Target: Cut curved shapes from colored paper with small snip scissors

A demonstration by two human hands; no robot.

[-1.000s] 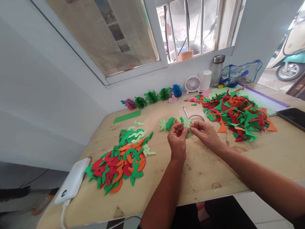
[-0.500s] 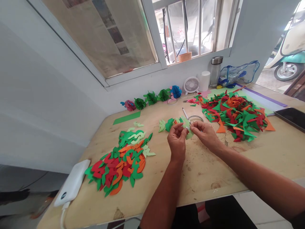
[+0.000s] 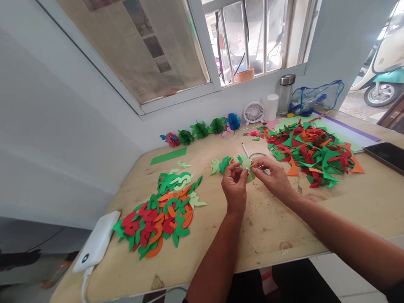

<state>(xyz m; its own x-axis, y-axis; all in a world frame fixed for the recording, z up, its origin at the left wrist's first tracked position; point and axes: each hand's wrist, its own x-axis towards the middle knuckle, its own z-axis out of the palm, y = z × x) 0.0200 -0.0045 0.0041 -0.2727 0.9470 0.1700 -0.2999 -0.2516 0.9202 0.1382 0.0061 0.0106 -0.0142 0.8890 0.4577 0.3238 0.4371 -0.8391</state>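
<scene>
Right-hand fingers shifted slightly on the paper since the last frame; left about the same. Left hand (image 3: 234,185) and right hand (image 3: 273,174) both have a pinching grip on a pale green paper piece (image 3: 251,177), held over the middle of the worktop (image 3: 202,248) (exact fold hidden by fingers). White pen (image 3: 245,149) just beyond. Cut-shape pile (image 3: 148,227) toward left edge, scrap pile (image 3: 315,151) toward far right corner.

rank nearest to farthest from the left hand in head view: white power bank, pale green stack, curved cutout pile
1. Pale green stack, just left of the left hand
2. Curved cutout pile, farther left, lower in view
3. White power bank, far left, past the pile
</scene>
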